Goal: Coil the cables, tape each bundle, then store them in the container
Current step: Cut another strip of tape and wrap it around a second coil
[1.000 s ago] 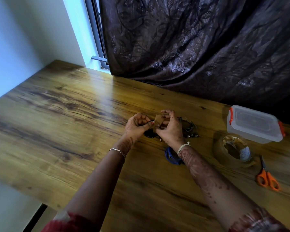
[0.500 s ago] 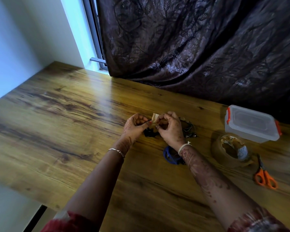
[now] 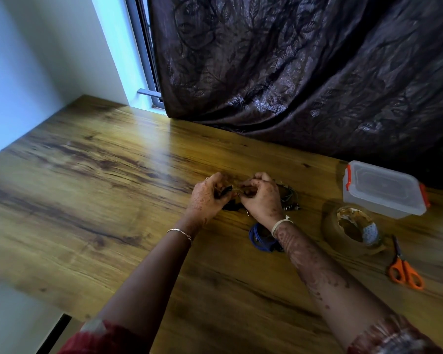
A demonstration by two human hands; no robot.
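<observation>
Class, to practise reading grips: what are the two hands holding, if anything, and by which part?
The left hand and right hand both grip the black cable bundle at its far edge; fingers hide the exact hold.

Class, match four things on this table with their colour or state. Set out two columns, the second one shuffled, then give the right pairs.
1 scissors
2 tape roll
3 container
4 cable coil nearest the camera

A clear, lid on, orange clips
B blue
C orange handles
D brown, lying flat

Pairs: 1-C, 2-D, 3-A, 4-B
</observation>
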